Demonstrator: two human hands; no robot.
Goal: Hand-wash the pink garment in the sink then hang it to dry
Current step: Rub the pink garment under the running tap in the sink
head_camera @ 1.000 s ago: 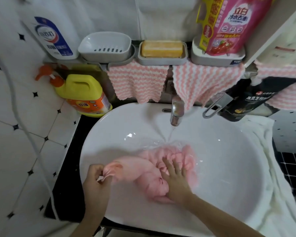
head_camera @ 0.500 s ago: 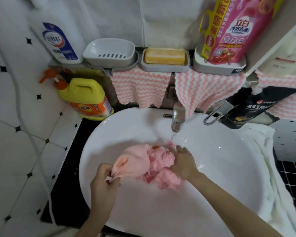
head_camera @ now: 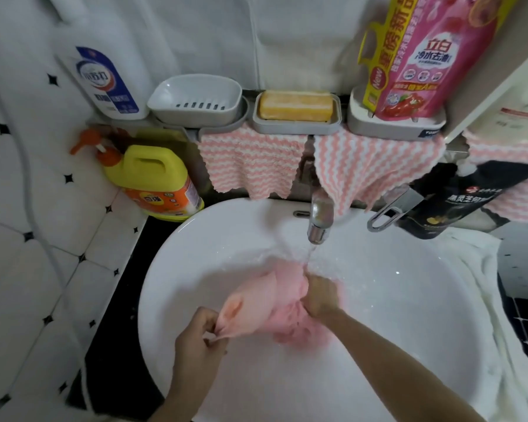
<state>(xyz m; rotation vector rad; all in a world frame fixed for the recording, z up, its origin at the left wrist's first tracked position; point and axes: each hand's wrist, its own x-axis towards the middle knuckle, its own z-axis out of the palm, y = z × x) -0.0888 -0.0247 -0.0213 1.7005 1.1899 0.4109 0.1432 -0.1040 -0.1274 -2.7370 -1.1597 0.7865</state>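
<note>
The wet pink garment (head_camera: pixel 265 303) is bunched in the middle of the white sink (head_camera: pixel 189 245). Water runs from the chrome tap (head_camera: pixel 319 220) onto its far edge. My left hand (head_camera: pixel 200 339) pinches the garment's near left corner and lifts it off the basin. My right hand (head_camera: pixel 320 295) grips a bunch of the fabric right under the water stream, knuckles up. Part of the garment is hidden beneath my right hand.
A yellow detergent bottle (head_camera: pixel 153 181) stands left of the sink. On the shelf above sit a white bottle (head_camera: pixel 104 83), an empty soap dish (head_camera: pixel 195 99), a yellow soap bar (head_camera: pixel 294 106) and a pink refill pouch (head_camera: pixel 424 56). Pink striped cloths (head_camera: pixel 247 162) hang beneath. A white towel (head_camera: pixel 506 330) drapes the right rim.
My right hand went from pressing flat on the garment to gripping it and moved it up under the running tap. My left hand kept its pinch on the corner.
</note>
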